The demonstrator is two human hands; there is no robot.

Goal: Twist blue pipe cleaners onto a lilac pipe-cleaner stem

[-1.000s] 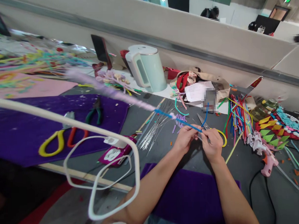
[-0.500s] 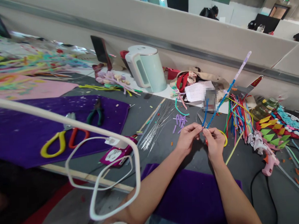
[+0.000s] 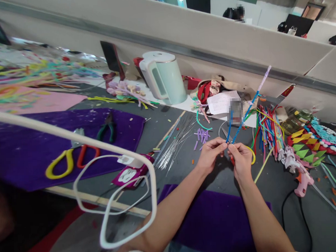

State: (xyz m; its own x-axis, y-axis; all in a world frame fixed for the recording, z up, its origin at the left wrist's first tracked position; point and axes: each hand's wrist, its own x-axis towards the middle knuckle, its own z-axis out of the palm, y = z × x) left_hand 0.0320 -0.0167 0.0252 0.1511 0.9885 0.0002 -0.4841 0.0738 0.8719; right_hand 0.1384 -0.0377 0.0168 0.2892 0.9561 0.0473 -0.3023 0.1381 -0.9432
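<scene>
Close together over the desk, both my hands pinch a blue pipe cleaner. My left hand (image 3: 213, 154) has thumb and forefinger closed on the pipe cleaner strand (image 3: 229, 129), whose free end sticks upward. My right hand (image 3: 240, 156) pinches the foot of a long thin stem (image 3: 248, 111) wrapped in blue, leaning up to the right with a lilac tip (image 3: 265, 77). The fingers hide where strand and stem meet. Beneath my right hand lie scissors, one yellow handle (image 3: 252, 155) showing. Short lilac pieces (image 3: 203, 135) are scattered left of my hands.
A white cable (image 3: 155, 200) loops across the near left. Thin metal wires (image 3: 175, 147), a kettle (image 3: 166, 80), large yellow-and-red-handled cutters (image 3: 60, 164) and a pink glue gun (image 3: 304, 183) surround the work spot. Coloured pipe cleaners (image 3: 270, 131) are bunched at right. A purple cloth (image 3: 212, 216) lies under my forearms.
The lilac tip of the stem has swung down and a little left. My hands stay in nearly the same place, still pinching.
</scene>
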